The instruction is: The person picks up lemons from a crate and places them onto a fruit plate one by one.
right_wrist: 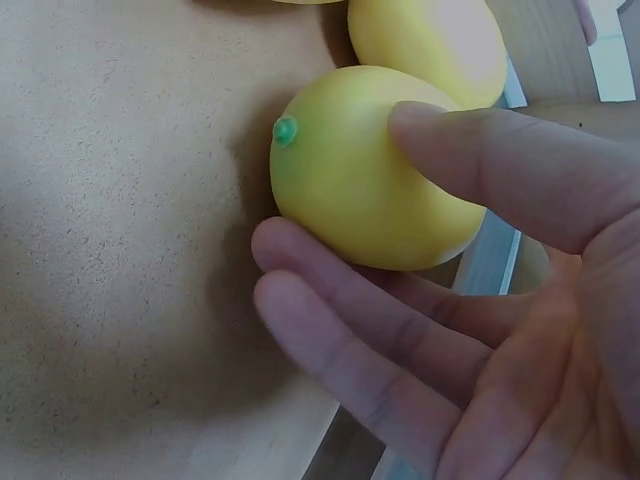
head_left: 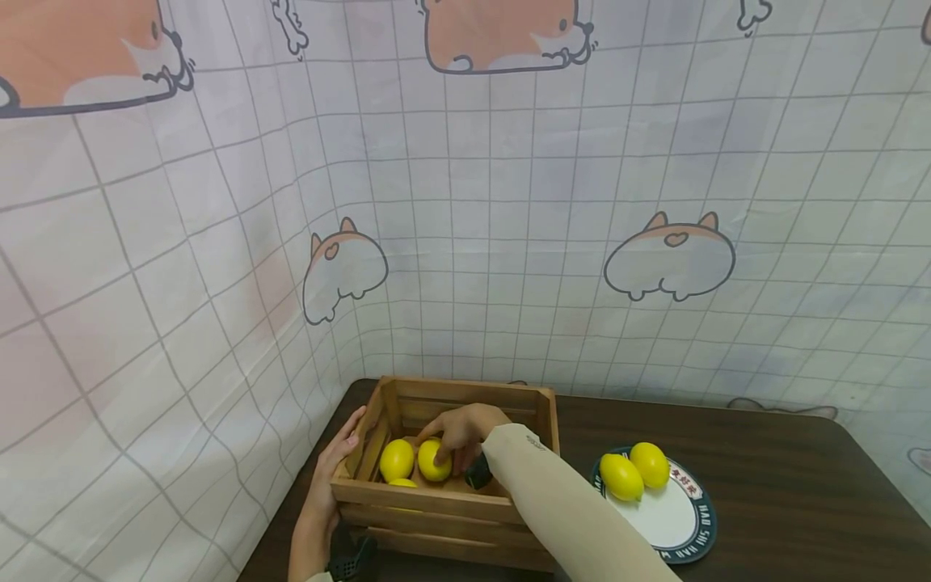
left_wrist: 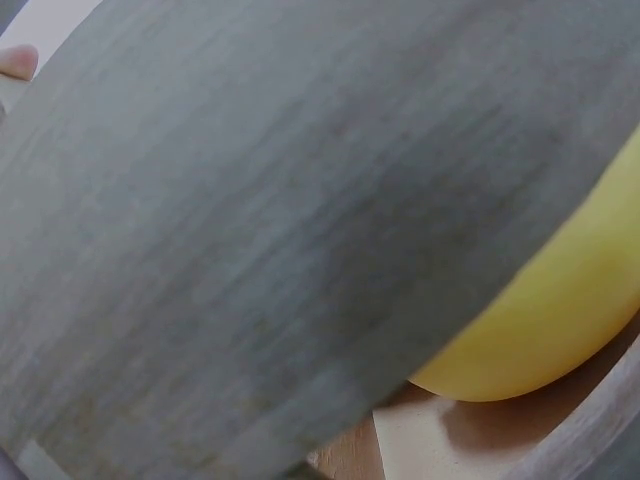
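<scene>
Right wrist: right hand (right_wrist: pixel 520 360) pinches 1 lemon (right_wrist: pixel 345 170).

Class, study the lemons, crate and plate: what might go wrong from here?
The lemon in the right hand is rounded, so it might slip. Moving it may nudge the neighbouring lemon in the crate. The right sleeve appears close to the plate; a knock could perhaps set the two plated lemons rolling.

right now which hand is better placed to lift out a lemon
Likely the right hand: its fingers hold a lemon inside the crate; the left hand is outside, at the crate's side.
</scene>
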`<state>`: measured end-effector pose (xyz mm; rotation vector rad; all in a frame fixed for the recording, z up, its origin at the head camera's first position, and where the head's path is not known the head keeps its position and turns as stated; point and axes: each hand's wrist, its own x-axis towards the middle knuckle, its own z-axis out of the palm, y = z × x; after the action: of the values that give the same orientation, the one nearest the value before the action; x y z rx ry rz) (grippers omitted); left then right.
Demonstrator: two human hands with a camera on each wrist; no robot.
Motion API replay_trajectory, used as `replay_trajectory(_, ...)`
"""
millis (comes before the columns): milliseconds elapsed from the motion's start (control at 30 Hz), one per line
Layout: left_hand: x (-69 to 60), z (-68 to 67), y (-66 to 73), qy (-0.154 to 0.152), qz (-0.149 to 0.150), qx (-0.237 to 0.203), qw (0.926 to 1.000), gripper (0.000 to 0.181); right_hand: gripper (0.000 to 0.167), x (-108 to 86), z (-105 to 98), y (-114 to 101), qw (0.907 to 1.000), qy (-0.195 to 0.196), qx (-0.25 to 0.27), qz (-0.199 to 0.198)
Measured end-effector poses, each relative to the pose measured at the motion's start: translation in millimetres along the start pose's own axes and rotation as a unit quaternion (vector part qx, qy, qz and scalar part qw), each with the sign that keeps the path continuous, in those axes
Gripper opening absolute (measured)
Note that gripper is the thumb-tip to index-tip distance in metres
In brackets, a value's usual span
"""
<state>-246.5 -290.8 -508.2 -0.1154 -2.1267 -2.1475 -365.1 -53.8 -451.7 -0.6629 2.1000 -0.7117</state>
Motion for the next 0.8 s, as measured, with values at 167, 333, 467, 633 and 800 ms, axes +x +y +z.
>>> replay_trajectory(167,-0.1,-0.4,-0.1,0.001,-0.001,-0.001,1.0,0.056,0.057,0.1,0.7,-0.8,0.9999,0.001,0.017,-0.002)
replay_trajectory(333,0.2,-0.4,-0.4,0.0,0.001,0.0,1.0,0.057,0.061,2.7,0.7,0.7,0.9998,-0.004,0.018,-0.007)
replay_trajectory(467,0.9,-0.1,-1.2,-0.001,0.005,0.0,1.0,0.057,0.062,4.0,-0.4,1.3,0.9998,-0.006,0.015,-0.013)
replay_trajectory(633,1.1,-0.3,-1.9,-0.001,0.006,0.001,1.0,0.058,0.062,5.9,-1.1,1.8,0.9998,-0.005,0.007,-0.02)
replay_trajectory(800,0.5,-0.2,-2.1,-0.001,0.004,0.0,1.0,0.057,0.058,7.1,-1.7,1.4,0.9998,-0.009,0.003,-0.018)
